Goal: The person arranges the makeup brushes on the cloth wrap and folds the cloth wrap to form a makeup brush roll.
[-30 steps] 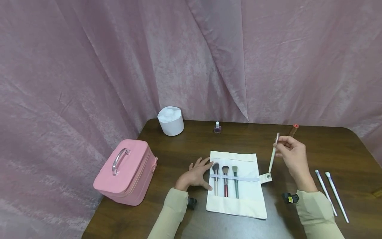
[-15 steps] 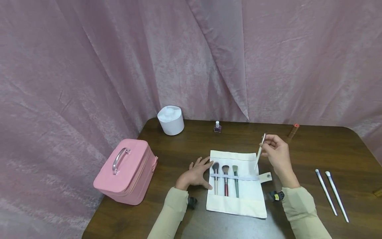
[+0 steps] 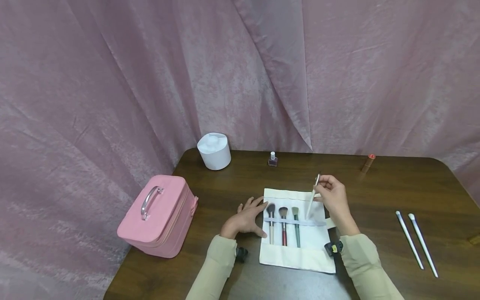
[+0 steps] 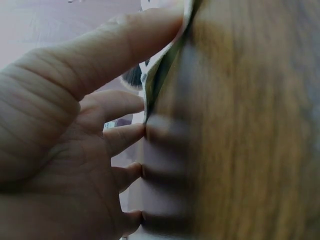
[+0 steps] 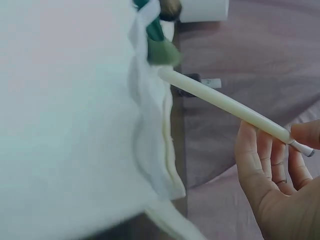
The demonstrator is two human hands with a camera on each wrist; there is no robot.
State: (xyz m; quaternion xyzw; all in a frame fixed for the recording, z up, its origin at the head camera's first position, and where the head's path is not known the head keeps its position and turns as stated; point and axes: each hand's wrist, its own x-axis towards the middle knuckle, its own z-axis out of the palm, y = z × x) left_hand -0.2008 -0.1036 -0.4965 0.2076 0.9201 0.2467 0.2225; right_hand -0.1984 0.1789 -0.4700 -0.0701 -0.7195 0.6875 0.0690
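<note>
A white fabric brush roll (image 3: 313, 256) lies spread on the table, a pale elastic band (image 3: 313, 223) across it. Tucked under the band are a dark-headed brush (image 3: 271, 210), a red-handled brush (image 3: 283, 235) and a green brush (image 3: 297, 233). My right hand (image 3: 335, 202) pinches a slim cream-handled makeup brush (image 5: 225, 103) between thumb and fingers near its silver end. Its handle slants down, the free end at the band beside the green brush. My left hand (image 3: 245, 219) rests with spread fingers at the roll's left edge, its thumb (image 4: 125, 42) on the fabric.
Two white brushes (image 3: 423, 243) lie at the right. Toward the back stand a white tissue-like tub (image 3: 215, 158), a small nail polish bottle (image 3: 272, 161) and a brown tube with a red top (image 3: 368, 163). A pink case (image 3: 157, 216) sits on the left.
My right hand has moved left with the cream-handled brush, from beside the roll's snap tab to over the elastic band. My left hand stays in place.
</note>
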